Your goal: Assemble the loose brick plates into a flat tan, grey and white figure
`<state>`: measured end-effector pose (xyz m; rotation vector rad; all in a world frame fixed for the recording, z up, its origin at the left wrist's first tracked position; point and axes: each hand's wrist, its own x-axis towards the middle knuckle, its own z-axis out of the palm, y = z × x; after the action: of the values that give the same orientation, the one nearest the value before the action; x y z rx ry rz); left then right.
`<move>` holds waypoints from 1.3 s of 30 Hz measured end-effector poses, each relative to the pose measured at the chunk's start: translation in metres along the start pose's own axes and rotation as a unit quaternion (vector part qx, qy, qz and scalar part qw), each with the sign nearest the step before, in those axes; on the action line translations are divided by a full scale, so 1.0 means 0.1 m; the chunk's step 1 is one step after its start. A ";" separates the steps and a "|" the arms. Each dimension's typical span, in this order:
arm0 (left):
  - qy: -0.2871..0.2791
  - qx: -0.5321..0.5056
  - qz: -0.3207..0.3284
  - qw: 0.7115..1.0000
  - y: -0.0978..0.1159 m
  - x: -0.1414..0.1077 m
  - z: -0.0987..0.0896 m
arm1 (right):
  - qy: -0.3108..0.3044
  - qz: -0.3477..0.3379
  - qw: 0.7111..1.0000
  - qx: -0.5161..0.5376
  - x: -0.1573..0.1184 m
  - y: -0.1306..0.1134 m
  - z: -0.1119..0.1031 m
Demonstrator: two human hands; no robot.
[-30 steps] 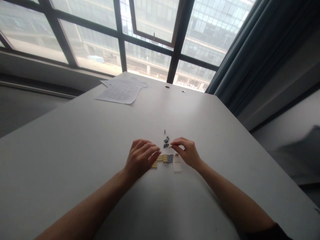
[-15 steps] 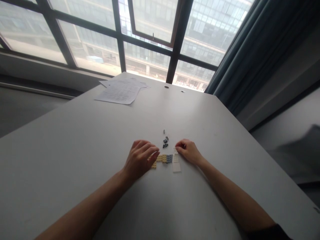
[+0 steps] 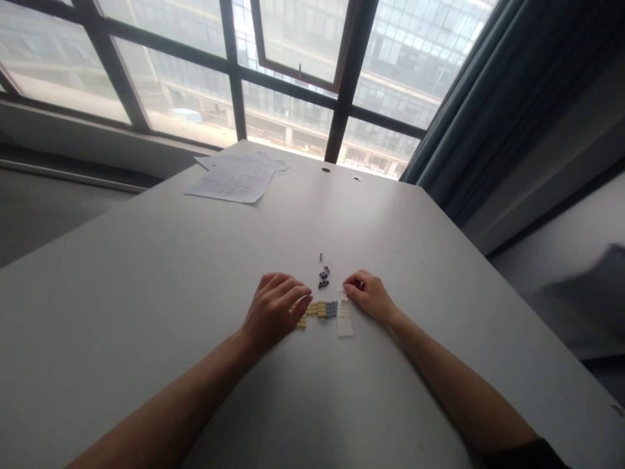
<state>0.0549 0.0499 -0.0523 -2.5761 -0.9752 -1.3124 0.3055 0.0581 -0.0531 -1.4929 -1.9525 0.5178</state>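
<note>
Shifted rightward from the dark bricks (image 3: 323, 276) since a second ago, the right hand (image 3: 368, 296) has its grip nearly closed at the far end of the white bricks (image 3: 344, 315), any hold unclear, while the left hand (image 3: 277, 303), grip slightly parted and empty, is beside the yellow bricks (image 3: 321, 309) on the table (image 3: 146, 260).

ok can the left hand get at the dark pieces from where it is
Probably yes: the left hand is close to the dark pieces, on their left, and nothing seems to stand between. The right hand is across from it, by the white pieces, out of that path.
</note>
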 end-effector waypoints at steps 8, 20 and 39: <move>0.004 0.000 -0.006 1.000 0.01 0.00 -0.01 | -0.002 0.004 1.000 0.016 0.15 0.05 0.00; -0.008 0.002 -0.023 1.000 0.00 0.00 -0.01 | -0.044 -0.067 0.994 -0.070 0.53 -0.03 0.20; -0.149 0.000 -0.192 0.970 -0.33 0.32 0.30 | 0.009 0.050 0.995 -0.084 0.31 0.15 -0.06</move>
<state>0.0703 0.1020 -0.0536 -2.7313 -1.5899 -0.9975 0.3152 0.0915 -0.0509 -1.7006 -1.9566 0.3882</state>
